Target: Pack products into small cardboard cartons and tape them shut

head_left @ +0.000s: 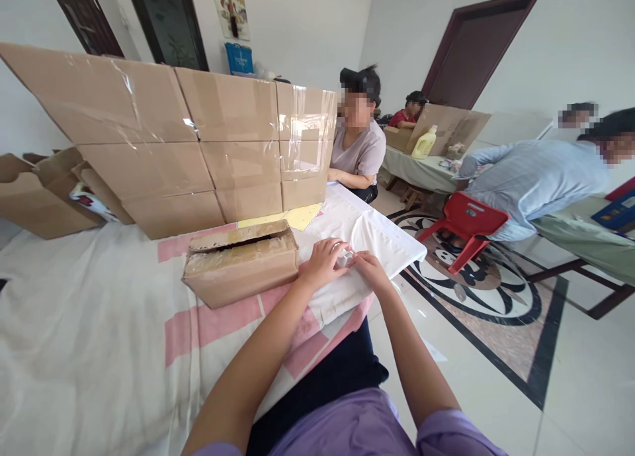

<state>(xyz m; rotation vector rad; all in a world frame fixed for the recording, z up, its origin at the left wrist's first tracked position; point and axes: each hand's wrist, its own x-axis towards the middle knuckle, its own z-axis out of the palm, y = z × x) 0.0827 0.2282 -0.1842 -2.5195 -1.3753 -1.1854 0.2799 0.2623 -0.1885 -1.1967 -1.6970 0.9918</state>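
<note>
Over the right end of the cloth-covered table (119, 297), my left hand (323, 261) curls around a small whitish, partly clear object (344, 257). From the other side, my right hand (370, 268) pinches the same object with its fingertips. Its kind is too small and too covered by fingers to make out. Just left of my left hand lies a worn cardboard box (248, 271), with a dark slit running along its top.
A wall of taped cardboard boxes (238, 145) stands along the table's back. A co-worker (360, 138) sits past its right end. Open cartons (49, 191) are at the left. A red plastic chair (466, 221) and another person in light blue (540, 178) are at the right.
</note>
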